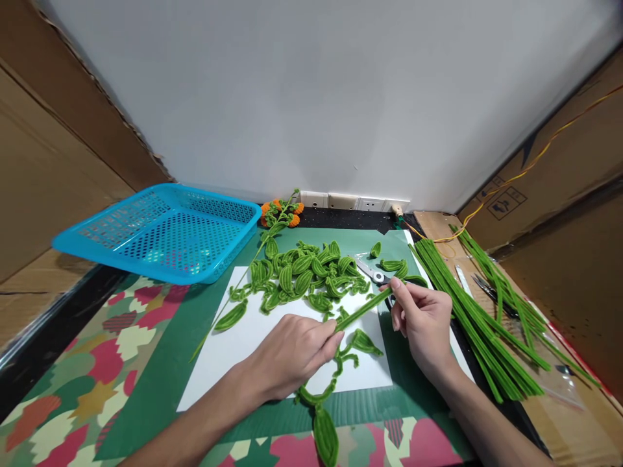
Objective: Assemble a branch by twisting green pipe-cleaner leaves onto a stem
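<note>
Between my two hands stretches a folded green pipe cleaner (364, 310), slanting up to the right. My left hand (302, 350) is closed on its lower end, thumb against the fingers. At the upper end, my right hand (422, 312) pinches it with thumb and forefinger. A curly pipe cleaner stem with a leaf (325, 433) hangs below my left hand; whether that hand also holds it I cannot tell. Beyond lies a heap of green pipe cleaner leaves (302, 264) on white paper (209, 376). Scissors (372, 272) lie partly behind my right hand.
A blue perforated basket (170, 227) stands at the left. Near the wall lies an orange flower stem (282, 214). To the right are a bundle of straight green pipe cleaners (479, 324), pliers (489, 292) and a yellow cord (516, 175). Power sockets (370, 203) line the wall's foot.
</note>
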`<state>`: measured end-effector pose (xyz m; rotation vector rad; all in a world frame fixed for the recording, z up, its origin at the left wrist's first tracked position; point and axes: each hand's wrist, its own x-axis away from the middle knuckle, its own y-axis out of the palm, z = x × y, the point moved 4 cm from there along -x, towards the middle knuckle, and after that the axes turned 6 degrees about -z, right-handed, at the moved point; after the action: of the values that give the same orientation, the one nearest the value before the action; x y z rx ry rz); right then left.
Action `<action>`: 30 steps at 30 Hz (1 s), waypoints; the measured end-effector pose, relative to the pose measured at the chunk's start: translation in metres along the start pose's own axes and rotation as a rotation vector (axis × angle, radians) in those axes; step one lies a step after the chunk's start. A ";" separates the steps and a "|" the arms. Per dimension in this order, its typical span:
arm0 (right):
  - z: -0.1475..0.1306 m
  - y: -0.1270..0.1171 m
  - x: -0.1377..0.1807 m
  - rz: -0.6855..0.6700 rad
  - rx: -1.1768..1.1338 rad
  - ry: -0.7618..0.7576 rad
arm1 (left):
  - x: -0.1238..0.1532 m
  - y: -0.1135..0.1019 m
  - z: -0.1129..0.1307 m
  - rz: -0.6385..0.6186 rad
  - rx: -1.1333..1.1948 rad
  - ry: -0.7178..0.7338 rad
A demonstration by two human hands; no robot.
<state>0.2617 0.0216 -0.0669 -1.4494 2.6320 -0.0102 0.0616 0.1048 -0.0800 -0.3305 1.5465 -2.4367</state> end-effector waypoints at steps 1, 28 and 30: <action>0.001 -0.001 0.000 0.007 -0.001 0.001 | 0.000 0.000 0.000 -0.002 0.012 -0.007; 0.011 0.016 0.003 -0.244 -0.077 0.049 | -0.008 -0.005 -0.015 0.099 1.335 -0.300; 0.008 0.015 0.003 -0.221 -0.067 0.027 | -0.007 -0.006 -0.015 0.090 1.364 -0.319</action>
<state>0.2485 0.0273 -0.0765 -1.7672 2.5002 0.0366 0.0631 0.1223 -0.0818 -0.3031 -0.3540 -2.5460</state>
